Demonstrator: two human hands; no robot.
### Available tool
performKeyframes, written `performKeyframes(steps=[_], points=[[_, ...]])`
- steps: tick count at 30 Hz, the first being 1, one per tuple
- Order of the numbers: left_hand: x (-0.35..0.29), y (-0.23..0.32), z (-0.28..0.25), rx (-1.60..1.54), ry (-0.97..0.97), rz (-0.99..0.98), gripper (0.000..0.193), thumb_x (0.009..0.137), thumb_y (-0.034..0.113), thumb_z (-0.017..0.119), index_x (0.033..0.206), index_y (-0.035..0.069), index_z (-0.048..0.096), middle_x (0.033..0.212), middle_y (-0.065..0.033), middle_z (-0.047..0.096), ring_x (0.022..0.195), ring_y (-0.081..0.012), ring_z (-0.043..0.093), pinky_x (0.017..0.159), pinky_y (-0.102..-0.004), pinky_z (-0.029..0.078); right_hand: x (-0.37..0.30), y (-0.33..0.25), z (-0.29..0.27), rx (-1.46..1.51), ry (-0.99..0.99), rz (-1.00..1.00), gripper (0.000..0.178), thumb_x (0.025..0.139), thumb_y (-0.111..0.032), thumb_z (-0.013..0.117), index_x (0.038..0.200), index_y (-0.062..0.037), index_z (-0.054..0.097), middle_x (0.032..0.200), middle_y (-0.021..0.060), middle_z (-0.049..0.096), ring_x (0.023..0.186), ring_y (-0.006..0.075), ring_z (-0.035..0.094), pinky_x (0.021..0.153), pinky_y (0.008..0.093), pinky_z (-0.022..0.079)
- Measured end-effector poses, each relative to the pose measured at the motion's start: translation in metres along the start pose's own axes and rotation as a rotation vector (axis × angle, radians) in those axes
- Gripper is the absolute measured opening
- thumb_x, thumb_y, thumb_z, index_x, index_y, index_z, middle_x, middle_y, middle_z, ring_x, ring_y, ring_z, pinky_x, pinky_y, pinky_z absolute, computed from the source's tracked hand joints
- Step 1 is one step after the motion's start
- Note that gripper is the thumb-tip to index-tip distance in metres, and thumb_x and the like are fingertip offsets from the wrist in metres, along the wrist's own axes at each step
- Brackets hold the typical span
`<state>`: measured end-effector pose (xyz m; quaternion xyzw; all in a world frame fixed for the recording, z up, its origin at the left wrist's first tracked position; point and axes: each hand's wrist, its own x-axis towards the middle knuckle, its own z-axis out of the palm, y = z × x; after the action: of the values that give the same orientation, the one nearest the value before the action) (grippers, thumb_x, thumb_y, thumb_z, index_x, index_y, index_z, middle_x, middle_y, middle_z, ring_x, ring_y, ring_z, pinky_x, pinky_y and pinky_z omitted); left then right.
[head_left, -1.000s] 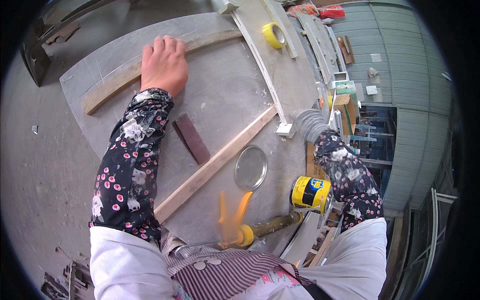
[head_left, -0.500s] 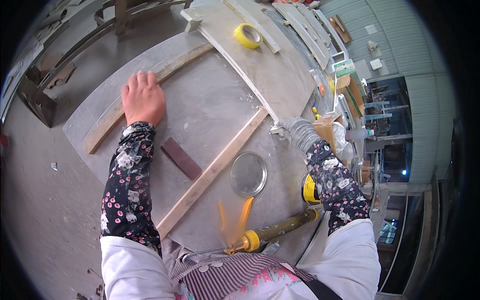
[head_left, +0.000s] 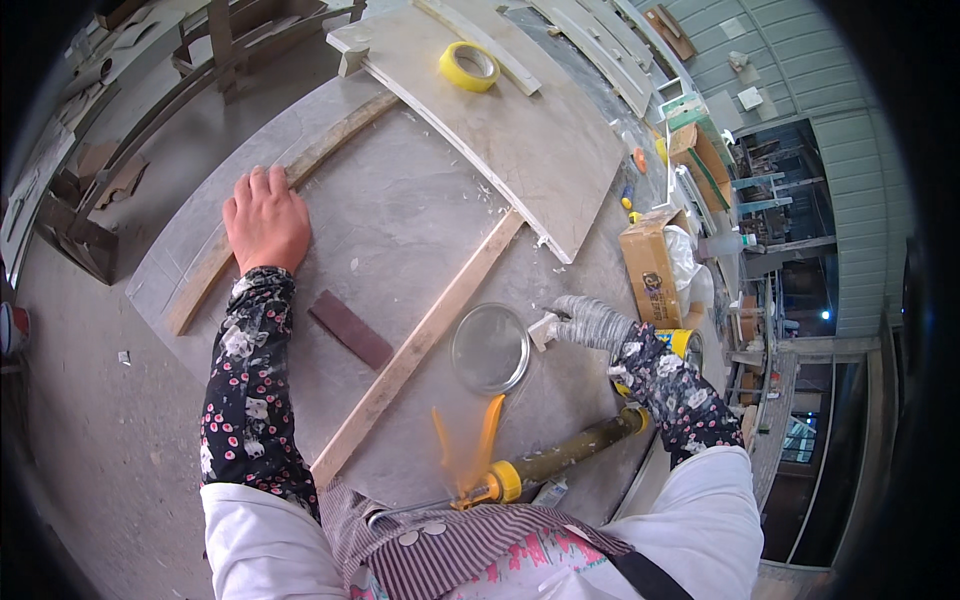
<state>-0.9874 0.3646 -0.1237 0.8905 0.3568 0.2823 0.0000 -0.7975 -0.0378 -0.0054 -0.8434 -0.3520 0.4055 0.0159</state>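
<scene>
Strip [head_left: 335, 142] of wood runs near-left to far-right beneath the nearer left hand [head_left: 266, 218], grip unclear; gloved right hand [head_left: 595, 323], well right, pinches white block [head_left: 543, 331].

Black floral sleeves [head_left: 248, 395] printed with white and pink flowers meet white upper sleeves [head_left: 262, 535]; a grey knit glove [head_left: 603, 328] covers the right hand [head_left: 588, 322], the left hand [head_left: 268, 225] bare; striped cloth [head_left: 462, 542] borders a pink-patterned white front [head_left: 530, 557].
</scene>
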Motion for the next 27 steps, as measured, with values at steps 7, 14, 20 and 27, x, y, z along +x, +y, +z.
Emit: performKeyframes(steps=[7,14,20,27], points=[[0.002,0.002,-0.004,0.006,-0.024,-0.008,0.02,0.086,0.021,0.057,0.103,0.01,0.059,0.109,-0.007,0.061,0.112,-0.026,0.055,0.09,-0.0418,0.043,0.046,-0.005,-0.039,-0.69,0.382,0.132,0.028,0.091,-0.022,0.058,0.113,-0.005,0.057,0.086,0.0167,0.071,0.079,0.0357,0.07,0.067,0.0464,0.054],[0.0,-0.003,0.001,-0.056,-0.004,-0.014,0.017,0.085,0.021,0.056,0.099,0.011,0.059,0.102,-0.0047,0.061,0.103,-0.0246,0.056,0.084,-0.0402,0.043,0.084,-0.041,-0.07,-1.193,0.386,-0.37,0.015,0.085,-0.014,0.055,0.098,-0.0083,0.061,0.079,0.0118,0.068,0.069,0.0304,0.067,0.058,0.0446,0.052],[-0.001,-0.003,0.006,-0.054,0.01,-0.018,0.017,0.085,0.02,0.055,0.099,0.011,0.06,0.102,-0.0042,0.06,0.103,-0.0244,0.056,0.084,-0.0399,0.043,0.049,-0.024,-0.066,-1.181,0.088,-0.117,0.011,0.084,-0.01,0.054,0.091,-0.0055,0.061,0.074,0.0146,0.067,0.069,0.0323,0.069,0.058,0.0445,0.053],[0.0,-0.004,0.004,-0.01,-0.148,-0.053,0.026,0.09,0.024,0.053,0.112,0.013,0.059,0.115,-0.004,0.06,0.115,-0.0237,0.054,0.092,-0.0398,0.042,0.065,-0.024,-0.069,-1.163,0.286,-0.169,0.008,0.085,-0.009,0.053,0.087,-0.0036,0.059,0.066,0.0172,0.065,0.064,0.0343,0.068,0.053,0.0448,0.052]])
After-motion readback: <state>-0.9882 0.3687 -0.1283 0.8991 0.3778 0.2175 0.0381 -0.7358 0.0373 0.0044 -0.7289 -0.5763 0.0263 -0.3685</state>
